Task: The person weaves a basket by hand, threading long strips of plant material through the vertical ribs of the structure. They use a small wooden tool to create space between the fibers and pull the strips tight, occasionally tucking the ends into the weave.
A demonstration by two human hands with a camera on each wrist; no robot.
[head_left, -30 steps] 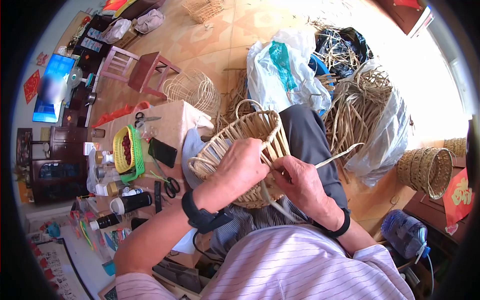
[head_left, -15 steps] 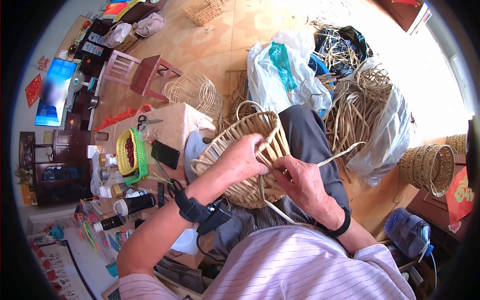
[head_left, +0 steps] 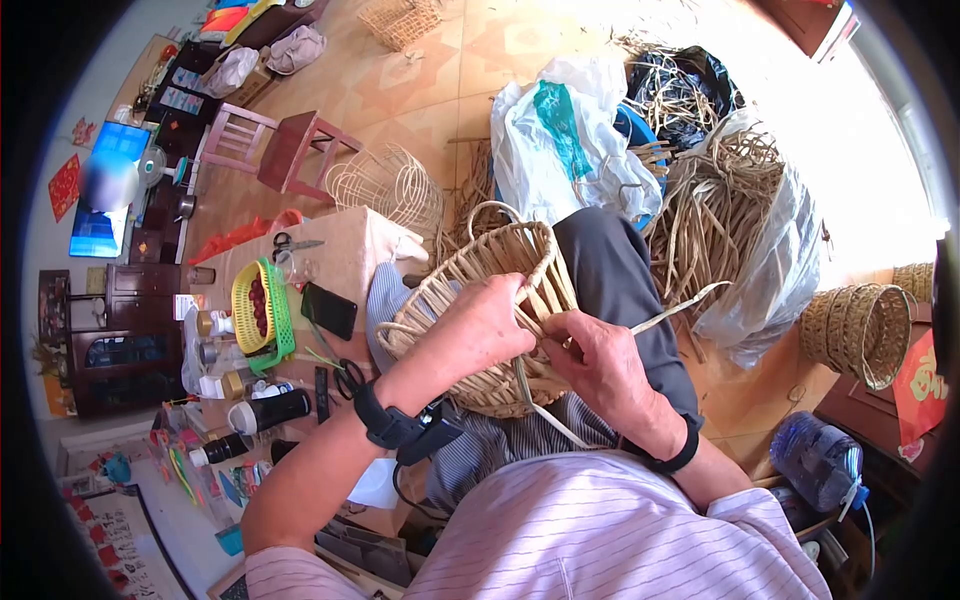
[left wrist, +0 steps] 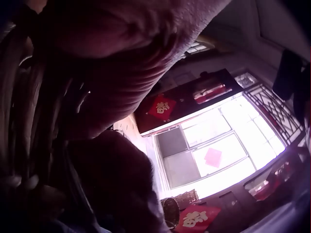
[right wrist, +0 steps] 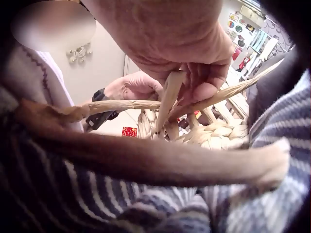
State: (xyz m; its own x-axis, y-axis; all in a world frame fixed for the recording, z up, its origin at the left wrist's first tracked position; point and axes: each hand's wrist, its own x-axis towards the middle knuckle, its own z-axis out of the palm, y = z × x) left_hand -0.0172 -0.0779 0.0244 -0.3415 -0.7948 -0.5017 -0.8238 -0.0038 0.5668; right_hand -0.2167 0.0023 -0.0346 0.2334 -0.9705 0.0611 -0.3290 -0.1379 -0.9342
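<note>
A handled basket of woven dried plant strands (head_left: 505, 262) rests tilted in the person's lap. The left hand (head_left: 485, 318) grips the basket's slatted side, its fingertips hidden behind the slats. Close beside it, the right hand (head_left: 603, 362) pinches a flat straw strand at the weave; in the right wrist view the strand's folded piece (right wrist: 170, 99) stands by the curled fingers of the right hand (right wrist: 170, 41). One loose strand (head_left: 550, 415) hangs below the hands, and another strand (head_left: 685, 308) sticks out past the right hand. The left wrist view is dark, with the palm (left wrist: 112, 43) above the slats (left wrist: 24, 111).
A table (head_left: 350, 235) at left carries a yellow-green basket (head_left: 262, 305), a phone (head_left: 328, 310), scissors (head_left: 348, 378) and bottles. Bundled straw (head_left: 710, 215) and a white plastic bag (head_left: 560, 135) lie ahead. Finished woven baskets (head_left: 855, 335) and a water jug (head_left: 815, 460) stand at right.
The loose strand below the hands has swung from a blurred curve to a steady hang. The left wrist has turned slightly; both hands stay at the same spot on the basket.
</note>
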